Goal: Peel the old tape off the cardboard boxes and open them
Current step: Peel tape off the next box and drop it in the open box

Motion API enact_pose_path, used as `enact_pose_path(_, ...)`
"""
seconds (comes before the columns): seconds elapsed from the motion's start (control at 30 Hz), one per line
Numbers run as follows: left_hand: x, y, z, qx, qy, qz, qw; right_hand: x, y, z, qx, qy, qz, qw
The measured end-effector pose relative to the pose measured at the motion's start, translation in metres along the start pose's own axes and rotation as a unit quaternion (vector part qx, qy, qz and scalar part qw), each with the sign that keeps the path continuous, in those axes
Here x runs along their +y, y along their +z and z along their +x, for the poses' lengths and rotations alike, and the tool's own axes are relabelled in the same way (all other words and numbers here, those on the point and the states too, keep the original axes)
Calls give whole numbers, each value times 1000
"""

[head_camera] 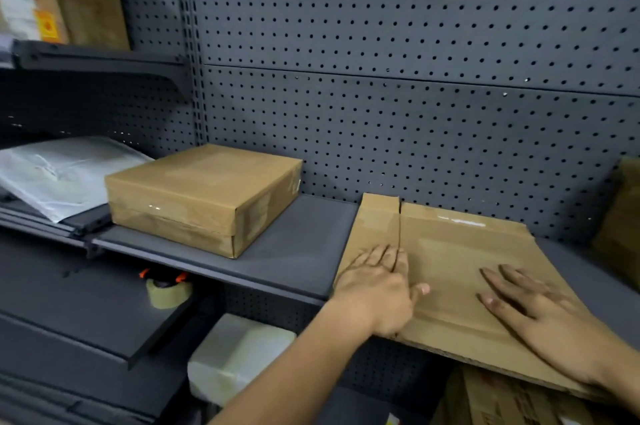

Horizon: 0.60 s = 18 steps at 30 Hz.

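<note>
Head view shows the flat box (450, 251) lying on the shelf (294, 251) under both hands, its near edge apparently overhanging the shelf front. The left hand (375, 289) rests palm-down, its fingers (377, 255) straight across the slit (400, 227) between two flaps and the thumb stuck out sideways. The right hand (540, 310) also lies flat, with its fingers (502, 281) spread and released. Neither hand grasps anything.

Beyond both sets of fingertips, along the far edge, a glossy tape strip (460, 222) catches the light. The step in hand is probably finding a tape end on this sheet. It would go best if one hand kept pressing the cardboard down while a fingernail of the other worked at a tape corner just past the fingertips. The person should then pull low and slow, along the strip. A steep pull is likely to tear off the paper face or snap the tape.

With the sheet overhanging, pressure should stay on the part backed by the shelf. Well left of the left fingers sits a taped box (204, 192), seemingly unopened.
</note>
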State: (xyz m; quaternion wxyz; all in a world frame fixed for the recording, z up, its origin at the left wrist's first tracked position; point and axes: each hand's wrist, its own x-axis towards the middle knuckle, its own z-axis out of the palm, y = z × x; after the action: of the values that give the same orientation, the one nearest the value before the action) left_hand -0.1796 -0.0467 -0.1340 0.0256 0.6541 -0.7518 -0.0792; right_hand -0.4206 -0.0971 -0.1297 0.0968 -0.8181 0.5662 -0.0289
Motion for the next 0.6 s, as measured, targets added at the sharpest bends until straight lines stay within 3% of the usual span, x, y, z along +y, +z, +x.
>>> enact_pose_path(0.37,-8,-1,10,24,15,-39,999,0,2,-2,54,2,23,998)
enact_pose_path(0.6,-28,-4,23,80,40,-98,991,0,7,-3,80,9,51,995)
